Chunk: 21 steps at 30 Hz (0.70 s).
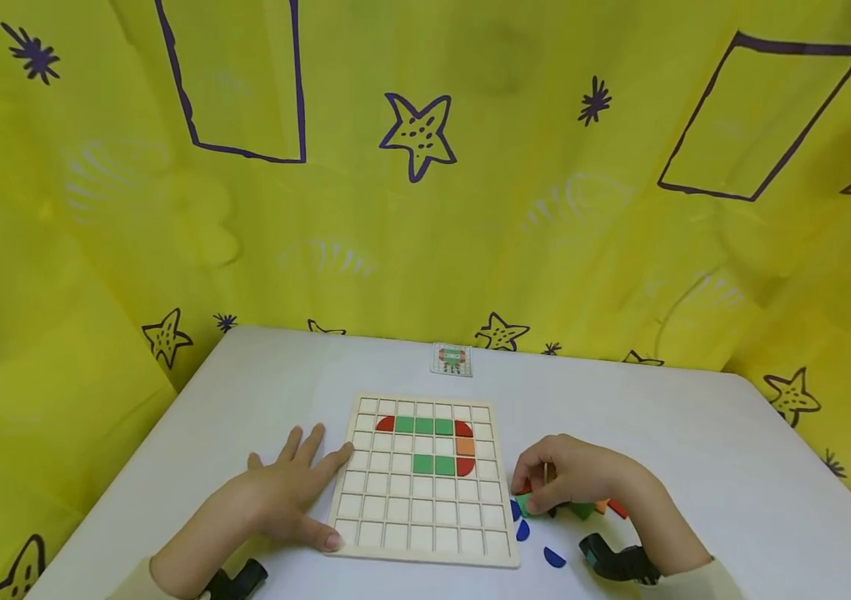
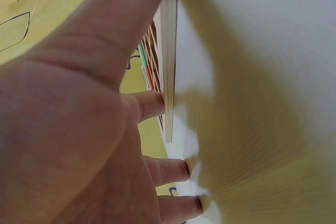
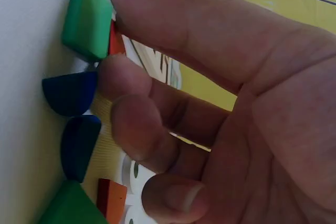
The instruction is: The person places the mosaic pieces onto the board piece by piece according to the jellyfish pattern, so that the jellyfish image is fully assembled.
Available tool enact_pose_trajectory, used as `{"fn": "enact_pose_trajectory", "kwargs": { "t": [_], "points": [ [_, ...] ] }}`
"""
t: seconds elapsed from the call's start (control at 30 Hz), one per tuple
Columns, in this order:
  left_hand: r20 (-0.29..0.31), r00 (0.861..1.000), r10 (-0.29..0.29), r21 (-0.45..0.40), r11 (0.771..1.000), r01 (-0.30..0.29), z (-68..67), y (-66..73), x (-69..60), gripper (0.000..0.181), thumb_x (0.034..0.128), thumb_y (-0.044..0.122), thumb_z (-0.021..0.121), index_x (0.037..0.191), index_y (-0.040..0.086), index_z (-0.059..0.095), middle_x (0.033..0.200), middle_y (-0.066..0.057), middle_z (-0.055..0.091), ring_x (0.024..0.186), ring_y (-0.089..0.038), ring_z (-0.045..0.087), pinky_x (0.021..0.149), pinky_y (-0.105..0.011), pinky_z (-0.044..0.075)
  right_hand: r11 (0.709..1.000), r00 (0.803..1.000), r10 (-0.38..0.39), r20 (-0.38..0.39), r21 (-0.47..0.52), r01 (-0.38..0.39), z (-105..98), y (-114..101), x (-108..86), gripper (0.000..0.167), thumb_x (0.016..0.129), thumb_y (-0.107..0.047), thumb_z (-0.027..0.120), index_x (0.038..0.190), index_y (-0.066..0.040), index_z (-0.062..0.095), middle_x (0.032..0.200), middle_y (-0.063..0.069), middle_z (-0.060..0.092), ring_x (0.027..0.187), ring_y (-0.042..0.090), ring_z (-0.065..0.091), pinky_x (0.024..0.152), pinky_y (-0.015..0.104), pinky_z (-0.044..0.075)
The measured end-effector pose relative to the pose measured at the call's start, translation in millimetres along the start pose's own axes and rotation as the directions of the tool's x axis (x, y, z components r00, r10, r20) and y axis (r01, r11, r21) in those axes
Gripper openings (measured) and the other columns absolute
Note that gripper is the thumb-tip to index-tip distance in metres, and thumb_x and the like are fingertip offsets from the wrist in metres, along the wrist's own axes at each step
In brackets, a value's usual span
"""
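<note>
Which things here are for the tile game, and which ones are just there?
For the game:
- wooden grid board, touched by the left hand
- green, red and orange tiles set on it
- loose tiles by the right hand
- picture card, probably the pattern to copy

Just there:
- yellow cloth with drawn stars
- black wrist devices

pale grid board lies flat; five green squares, three red quarter-rounds, one orange square in cells; loose green piece, blue half-rounds right of board.
</note>
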<state>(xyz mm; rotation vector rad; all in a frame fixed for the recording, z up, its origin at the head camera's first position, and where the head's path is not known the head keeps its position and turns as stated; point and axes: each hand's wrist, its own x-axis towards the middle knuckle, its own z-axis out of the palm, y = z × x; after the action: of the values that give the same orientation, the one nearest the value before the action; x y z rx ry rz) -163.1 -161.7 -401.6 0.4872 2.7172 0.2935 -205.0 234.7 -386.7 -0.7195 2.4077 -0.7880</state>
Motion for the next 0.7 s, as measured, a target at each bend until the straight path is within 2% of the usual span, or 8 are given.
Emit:
{"fn": "enact_pose_trajectory", "kwargs": {
  "t": [0.27,0.5,0.7],
  "points": [
    [-0.001,1.0,-0.017,-0.006,1.0,0.017,2.8,-5.0,-4.9,0.116,0.0638,0.07,0.076,0.158,0.023,0.028,0.163,-0.027,0.013,0.147,-0.056,0.009,0.09,-0.09,0.015,1.0,1.0,-0.018,0.007,0.007,0.018,9,-5,7.1,0.025,0.073,-0.008,0.086,0.088,-0.02,0.07,0.067,-0.004,0.059,0.061,0.008,0.052,0.055,0.024,0.043],
    [-0.012,1.0,-0.008,0.002,1.0,0.008,1.9,-7.2,-4.6,0.116,0.0634,0.072,0.075,0.158,0.024,0.028,0.163,-0.027,0.013,0.147,-0.056,0.009,0.089,-0.09,0.015,0.999,0.999,-0.044,-0.01,0.001,0.044,9,-2,10.9,0.022,0.073,-0.011,0.088,0.084,-0.021,0.072,0.066,-0.005,0.058,0.06,0.007,0.051,0.056,0.023,0.043],
    [-0.018,1.0,0.016,-0.01,1.0,-0.016,-0.4,-0.5,-1.6,0.114,0.066,0.07,0.076,0.158,0.024,0.028,0.163,-0.027,0.013,0.147,-0.056,0.008,0.091,-0.09,0.014,0.999,0.999,-0.041,-0.029,-0.012,0.04,7,4,5.9,0.021,0.073,-0.014,0.088,0.083,-0.022,0.072,0.064,-0.006,0.057,0.059,0.006,0.051,0.057,0.023,0.043]
  ]
}}
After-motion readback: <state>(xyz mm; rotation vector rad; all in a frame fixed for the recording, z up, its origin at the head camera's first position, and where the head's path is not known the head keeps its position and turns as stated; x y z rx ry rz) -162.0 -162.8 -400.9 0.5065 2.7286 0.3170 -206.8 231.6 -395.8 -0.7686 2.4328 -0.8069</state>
